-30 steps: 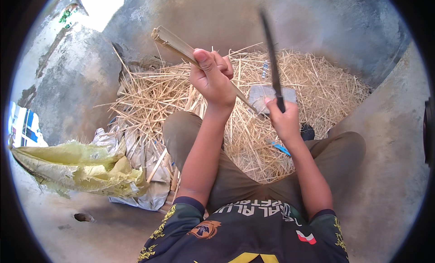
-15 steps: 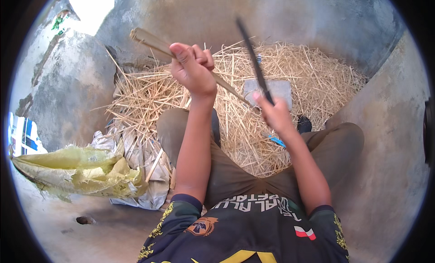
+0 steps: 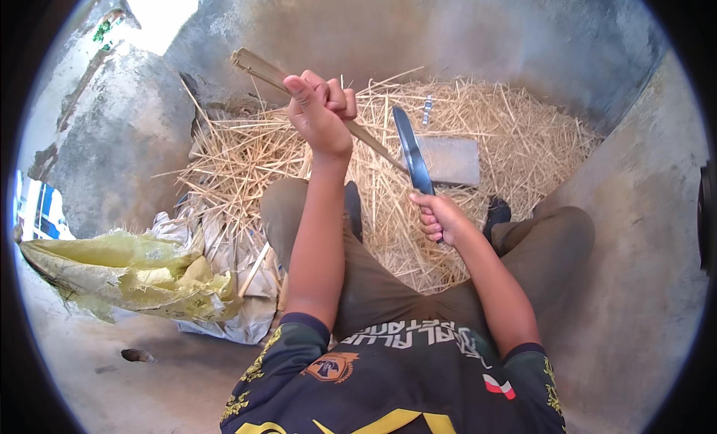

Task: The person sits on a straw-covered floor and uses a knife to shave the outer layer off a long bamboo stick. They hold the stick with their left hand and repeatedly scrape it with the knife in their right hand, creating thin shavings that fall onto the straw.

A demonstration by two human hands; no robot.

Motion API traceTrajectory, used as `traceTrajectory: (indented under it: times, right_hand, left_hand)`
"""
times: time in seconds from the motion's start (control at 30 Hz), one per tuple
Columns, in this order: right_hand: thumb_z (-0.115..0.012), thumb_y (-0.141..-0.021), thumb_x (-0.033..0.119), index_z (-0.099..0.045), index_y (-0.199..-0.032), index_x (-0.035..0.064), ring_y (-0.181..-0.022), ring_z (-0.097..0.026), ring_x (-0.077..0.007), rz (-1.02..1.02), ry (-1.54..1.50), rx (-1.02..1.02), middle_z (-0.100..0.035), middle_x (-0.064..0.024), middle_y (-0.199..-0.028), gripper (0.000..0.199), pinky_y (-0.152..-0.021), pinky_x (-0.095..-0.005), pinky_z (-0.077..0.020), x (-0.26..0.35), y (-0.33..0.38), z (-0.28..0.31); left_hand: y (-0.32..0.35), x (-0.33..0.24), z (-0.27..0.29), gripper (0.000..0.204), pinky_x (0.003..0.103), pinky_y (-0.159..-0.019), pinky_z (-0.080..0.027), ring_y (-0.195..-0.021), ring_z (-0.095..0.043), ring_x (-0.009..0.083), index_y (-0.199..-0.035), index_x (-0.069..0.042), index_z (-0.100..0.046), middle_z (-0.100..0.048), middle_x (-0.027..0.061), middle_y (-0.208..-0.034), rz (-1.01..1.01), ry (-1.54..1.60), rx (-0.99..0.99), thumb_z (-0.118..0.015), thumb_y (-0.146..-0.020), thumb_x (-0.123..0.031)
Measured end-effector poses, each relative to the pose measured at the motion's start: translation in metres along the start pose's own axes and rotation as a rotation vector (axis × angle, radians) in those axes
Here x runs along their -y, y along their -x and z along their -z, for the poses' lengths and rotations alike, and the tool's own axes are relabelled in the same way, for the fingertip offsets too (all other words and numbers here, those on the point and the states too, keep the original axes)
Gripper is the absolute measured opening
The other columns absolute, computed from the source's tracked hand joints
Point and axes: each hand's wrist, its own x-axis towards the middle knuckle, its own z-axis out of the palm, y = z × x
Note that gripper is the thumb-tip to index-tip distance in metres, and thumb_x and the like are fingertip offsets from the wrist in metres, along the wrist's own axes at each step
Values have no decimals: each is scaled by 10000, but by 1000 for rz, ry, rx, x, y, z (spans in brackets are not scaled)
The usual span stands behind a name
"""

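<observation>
Left hand [image 3: 323, 120], fingers curled tight round a bundled-looking wooden strip [image 3: 258, 66], which sticks out both sides. Right hand [image 3: 442, 219], fingers wrapped on a knife [image 3: 410, 146], blade beyond them, by the strip's lower end; contact unclear. Grey slab [image 3: 457, 163] just past right fingers. Likely splitting or trimming; next stroke calls for a firm left grip, controlled edge.
</observation>
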Motion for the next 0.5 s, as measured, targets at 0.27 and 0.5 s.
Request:
traceTrajectory:
  times: [0.27,0.5]
  right_hand:
    - [-650,-946,256,-472,-621,86,-522,-367,-35,1066,34,-334,-402,83,-558,408,-489,-255,-279,82,56,-60]
    - [-650,-823,319,-647,-749,-57,-637,-648,-341,511,953,-743,-635,-214,-662,383,-613,-447,-479,-85,-84,36]
  left_hand:
    - [4,-1,-6,596,244,-425,-161,-488,-167,71,-710,-140,-281,-213,-55,-581,-62,-65,-58,-423,-944,-669]
    - [-5,12,-11,575,246,-414,-189,-470,-167,73,-692,-143,-294,-213,-59,-566,-65,3,-39,-383,-986,-629]
